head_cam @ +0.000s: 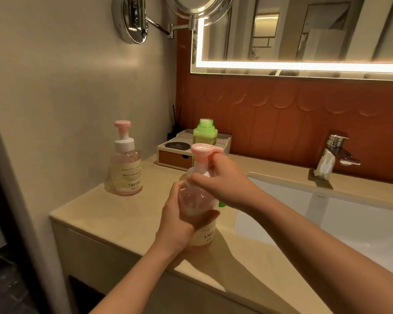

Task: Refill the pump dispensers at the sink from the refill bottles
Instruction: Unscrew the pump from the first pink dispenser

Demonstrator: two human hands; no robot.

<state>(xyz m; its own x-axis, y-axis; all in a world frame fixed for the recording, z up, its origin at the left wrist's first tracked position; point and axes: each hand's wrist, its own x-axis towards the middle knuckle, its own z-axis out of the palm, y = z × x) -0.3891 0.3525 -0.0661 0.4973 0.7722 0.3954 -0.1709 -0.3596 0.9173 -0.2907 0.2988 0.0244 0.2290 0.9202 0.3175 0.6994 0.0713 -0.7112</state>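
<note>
Pump dispenser [197, 200]: a clear bottle with a pink pump head, held between the 2 hands above the front of the worktop [123, 214], just left of the sink [349, 223]. It leans slightly, and I cannot tell whether its base touches the surface.
Left hand [175, 220]: wrapped around the bottle's body from the left and grasping it, most likely to stop the body turning.
Right hand [222, 184]: fingers curled over the white collar below the pump head, gripping it from above, where a twist would act on the thread.
Step, as judged: the pump top is being screwed on or off. Which way cannot be told from 1 view.
Contents: pinkish liquid seems to sit low in the held bottle, though the hands hide much of it.
Green refill bottle [205, 134]: upright with its neck uncapped, behind the held dispenser and in front of the organiser box [175, 152]. It is close enough to pour from and clear of the working hands.
Second pump dispenser [127, 164]: upright near the left wall with its pump fitted, well apart from the hands.
Green piece [221, 204]: a small bit shows under the right wrist, possibly the refill cap.
Tap [340, 150]: behind the sink, with something pale wrapped below its spout.
Risk: a slick bottle could slip while it is twisted.
</note>
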